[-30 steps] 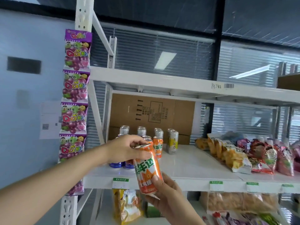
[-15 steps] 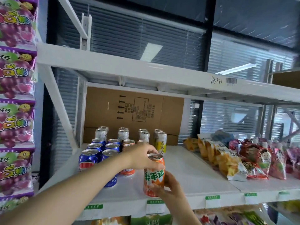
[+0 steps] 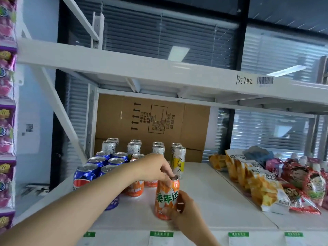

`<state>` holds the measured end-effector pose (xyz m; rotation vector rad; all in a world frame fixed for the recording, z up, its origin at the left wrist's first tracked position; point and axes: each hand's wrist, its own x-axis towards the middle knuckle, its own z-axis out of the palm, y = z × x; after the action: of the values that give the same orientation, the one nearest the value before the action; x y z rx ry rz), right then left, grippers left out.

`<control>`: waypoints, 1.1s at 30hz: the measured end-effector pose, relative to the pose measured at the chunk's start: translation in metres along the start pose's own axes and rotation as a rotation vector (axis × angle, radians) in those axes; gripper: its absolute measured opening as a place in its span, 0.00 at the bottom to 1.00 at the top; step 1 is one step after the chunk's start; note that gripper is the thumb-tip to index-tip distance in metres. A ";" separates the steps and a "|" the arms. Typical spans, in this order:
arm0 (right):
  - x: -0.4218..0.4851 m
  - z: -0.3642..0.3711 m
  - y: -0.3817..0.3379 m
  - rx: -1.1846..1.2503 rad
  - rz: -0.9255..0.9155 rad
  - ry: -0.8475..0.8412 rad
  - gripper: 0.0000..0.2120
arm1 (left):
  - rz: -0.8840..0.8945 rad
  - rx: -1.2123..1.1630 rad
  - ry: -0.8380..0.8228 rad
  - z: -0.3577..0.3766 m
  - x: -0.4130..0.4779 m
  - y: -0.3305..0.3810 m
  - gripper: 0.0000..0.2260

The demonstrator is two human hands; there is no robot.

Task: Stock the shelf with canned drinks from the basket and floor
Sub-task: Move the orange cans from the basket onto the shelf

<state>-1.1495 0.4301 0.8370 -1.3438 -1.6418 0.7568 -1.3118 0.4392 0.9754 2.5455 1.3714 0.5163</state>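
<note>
The orange can (image 3: 166, 197) stands upright near the front edge of the shelf (image 3: 221, 201), held at both ends. The left hand (image 3: 154, 167) comes in from eight o'clock and curls its fingertips over the rim. The right hand (image 3: 184, 210) wraps the lower side from five o'clock. Top and bottom together look like a steadying grip, meant to keep the label facing out while the can is set down. I cannot tell whether its base has fully met the board.

At eleven o'clock of it, just beside, are more orange cans (image 3: 134, 189), so this one seems bound for the front of that row. The blue cans (image 3: 87, 173) sit in their own rows at ten o'clock, and the tall cans (image 3: 178, 160) line up at twelve o'clock against the cardboard box (image 3: 154, 119). The drinks are sorted by kind, taller ones behind so every label can be read.

The snack bags (image 3: 262, 189) lie well apart at three o'clock, leaving bare board between for further cans. Neither basket nor floor is in view
</note>
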 end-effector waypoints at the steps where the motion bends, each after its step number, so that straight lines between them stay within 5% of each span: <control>1: 0.004 -0.001 -0.001 -0.047 0.003 -0.008 0.21 | -0.010 -0.002 -0.002 0.000 0.003 -0.001 0.16; 5: 0.024 0.003 -0.002 -0.190 -0.020 -0.031 0.18 | -0.044 0.076 -0.002 -0.001 0.013 -0.006 0.15; 14: 0.068 0.037 0.016 -0.005 0.046 0.013 0.19 | -0.104 0.236 0.014 -0.006 0.037 -0.026 0.17; 23: 0.076 0.044 0.008 -0.057 0.035 0.053 0.16 | -0.103 0.256 0.018 -0.008 0.048 -0.043 0.11; 33: 0.069 0.039 -0.003 -0.127 0.050 0.081 0.16 | -0.136 0.152 0.055 -0.004 0.047 -0.056 0.17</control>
<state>-1.1890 0.4988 0.8387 -1.4905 -1.6193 0.6279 -1.3323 0.5094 0.9704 2.5465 1.6488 0.4772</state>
